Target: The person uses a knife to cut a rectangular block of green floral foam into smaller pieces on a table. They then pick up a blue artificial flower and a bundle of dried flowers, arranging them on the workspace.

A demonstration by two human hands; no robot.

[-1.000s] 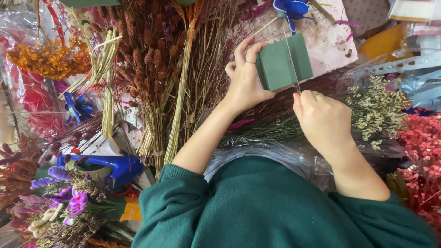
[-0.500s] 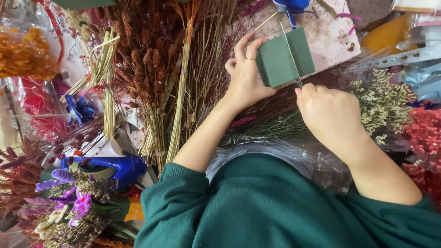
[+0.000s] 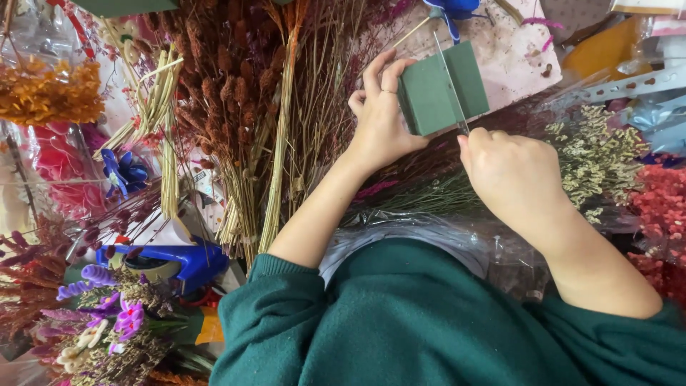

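My left hand (image 3: 382,118) grips the dark green floral foam block (image 3: 443,86) from its left side, thumb under the near edge and fingers curled over the far one, so the hand is closed around the block and holds it up above the table. My right hand (image 3: 511,171) sits just below and to the right of the block, fist closed around the handle of a thin blade (image 3: 451,82); the handle itself is hidden inside my fingers, so I cannot tell what kind of knife it is. The blade lies across the top face of the foam, running away from my right hand toward the far edge.

Compared with a second ago, my right hand has come closer to the block, so the blade appears to have slid on through the foam, and the block is tilted a little more to the right. I judge the cut is under way, with the foam still in one piece.

Left of my left hand stand bundles of dried brown stems (image 3: 236,107). Beyond my right hand lies a spray of pale dried flowers (image 3: 593,157), and red ones (image 3: 661,204) further right.
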